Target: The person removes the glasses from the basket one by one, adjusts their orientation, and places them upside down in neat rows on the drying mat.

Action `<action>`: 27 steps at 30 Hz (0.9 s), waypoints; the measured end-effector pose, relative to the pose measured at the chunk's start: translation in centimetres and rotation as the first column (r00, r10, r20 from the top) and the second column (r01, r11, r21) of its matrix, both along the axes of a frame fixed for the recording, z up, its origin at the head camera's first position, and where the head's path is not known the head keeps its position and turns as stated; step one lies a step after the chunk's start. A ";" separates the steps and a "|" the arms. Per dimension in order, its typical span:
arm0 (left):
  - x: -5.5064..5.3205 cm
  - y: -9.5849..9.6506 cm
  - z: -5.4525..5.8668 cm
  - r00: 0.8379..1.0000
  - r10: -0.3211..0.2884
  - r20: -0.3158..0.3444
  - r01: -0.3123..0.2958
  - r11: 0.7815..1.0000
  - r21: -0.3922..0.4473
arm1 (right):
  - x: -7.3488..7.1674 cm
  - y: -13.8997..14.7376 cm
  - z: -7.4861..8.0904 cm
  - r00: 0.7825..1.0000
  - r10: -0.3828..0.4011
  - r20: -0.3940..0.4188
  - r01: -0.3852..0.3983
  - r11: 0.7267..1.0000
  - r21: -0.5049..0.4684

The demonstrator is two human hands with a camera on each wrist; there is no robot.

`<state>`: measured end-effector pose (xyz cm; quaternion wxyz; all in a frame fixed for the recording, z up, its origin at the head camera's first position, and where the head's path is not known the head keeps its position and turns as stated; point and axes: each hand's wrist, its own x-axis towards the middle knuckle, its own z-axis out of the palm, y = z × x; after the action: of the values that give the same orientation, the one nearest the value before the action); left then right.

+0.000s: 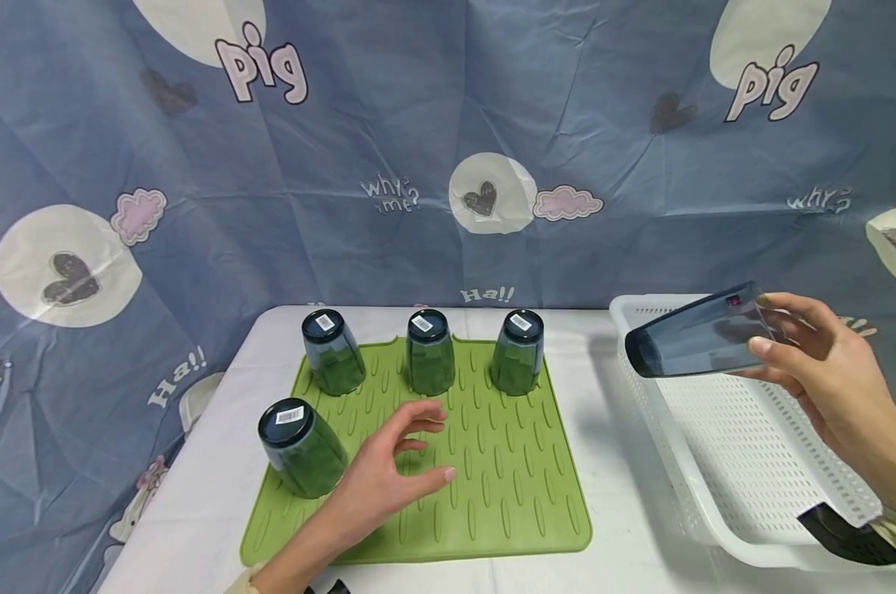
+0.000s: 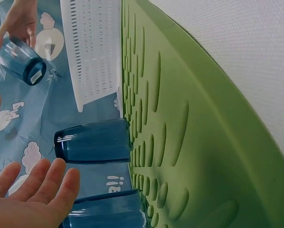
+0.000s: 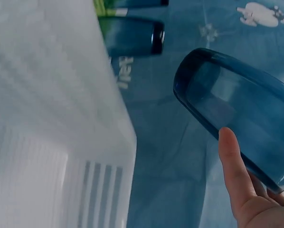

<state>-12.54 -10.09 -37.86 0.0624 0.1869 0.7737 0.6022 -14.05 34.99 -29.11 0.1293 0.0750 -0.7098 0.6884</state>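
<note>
My right hand [image 1: 827, 363] grips a blue glass tumbler [image 1: 700, 334] near its rim, tilted on its side above the white basket, with its thick base pointing left. The right wrist view shows the same tumbler [image 3: 237, 114] with a finger along its side. My left hand [image 1: 389, 462] hovers over the green drying mat [image 1: 492, 495], fingers apart and loosely bent, holding nothing. Upside down on the mat stand a front-left tumbler [image 1: 303, 450], a back-left tumbler [image 1: 333, 353], a back-middle tumbler [image 1: 430, 353] and a back-right tumbler [image 1: 518, 353], each with a label on its base.
The white perforated basket [image 1: 686, 462] stands right of the mat; its visible floor is bare. A white cloth [image 1: 589, 412] covers the table. Behind hangs a blue printed curtain [image 1: 389, 264], close to the table's back edge.
</note>
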 end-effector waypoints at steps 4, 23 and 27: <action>-0.1 0.1 -0.1 1.000 0.000 -0.010 0.000 1.000 0.009 | 0.3 -1.3 -0.2 0.994 0.111 -0.018 -0.112 0.982 -0.153; -0.5 1.4 0.0 0.999 -0.035 0.013 0.033 0.992 0.123 | 2.2 -7.7 -2.4 0.939 0.330 -0.095 -0.336 0.827 -0.451; -0.5 1.9 0.0 0.999 -0.044 0.008 0.043 0.990 0.134 | 2.5 -8.9 -2.6 0.930 0.356 -0.097 -0.361 0.823 -0.438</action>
<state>-13.03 -8.18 -37.81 0.0670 0.2043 0.7268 0.6523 -11.57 26.10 -31.74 0.0154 0.1788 -0.5043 0.8447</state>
